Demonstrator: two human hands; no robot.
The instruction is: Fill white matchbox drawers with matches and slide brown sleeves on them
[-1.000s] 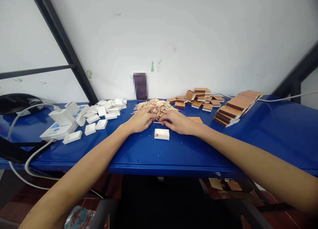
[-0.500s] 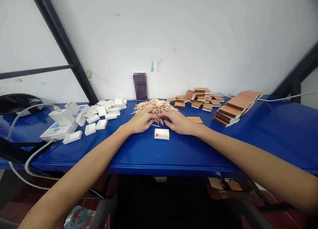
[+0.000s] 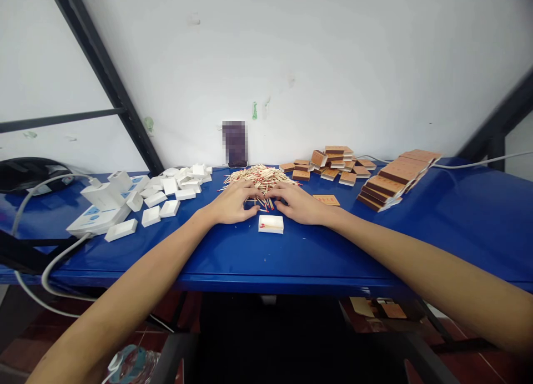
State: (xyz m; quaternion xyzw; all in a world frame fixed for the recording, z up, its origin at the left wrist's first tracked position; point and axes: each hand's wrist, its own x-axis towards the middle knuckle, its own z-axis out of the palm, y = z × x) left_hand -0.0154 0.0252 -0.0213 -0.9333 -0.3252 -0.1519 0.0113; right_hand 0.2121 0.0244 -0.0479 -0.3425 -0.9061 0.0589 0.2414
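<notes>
A heap of red-tipped matchsticks (image 3: 260, 176) lies at the back middle of the blue table (image 3: 437, 228). My left hand (image 3: 233, 202) and my right hand (image 3: 297, 202) rest at the heap's near edge, fingers curled and pinching at a few matchsticks (image 3: 265, 203) between them. A small white matchbox tray (image 3: 271, 223) with some matches in it sits just in front of both hands, untouched.
White empty trays (image 3: 166, 192) lie scattered at the left by a white power strip (image 3: 97, 217) with cables. Brown matchbox sleeves (image 3: 333, 165) are piled at the back right, with a leaning stack (image 3: 393, 187) farther right. A dark phone (image 3: 235, 144) leans on the wall.
Both hands have shifted slightly toward the heap's edge, and their fingers have regrouped on the loose matchsticks. The white tray has not moved.
</notes>
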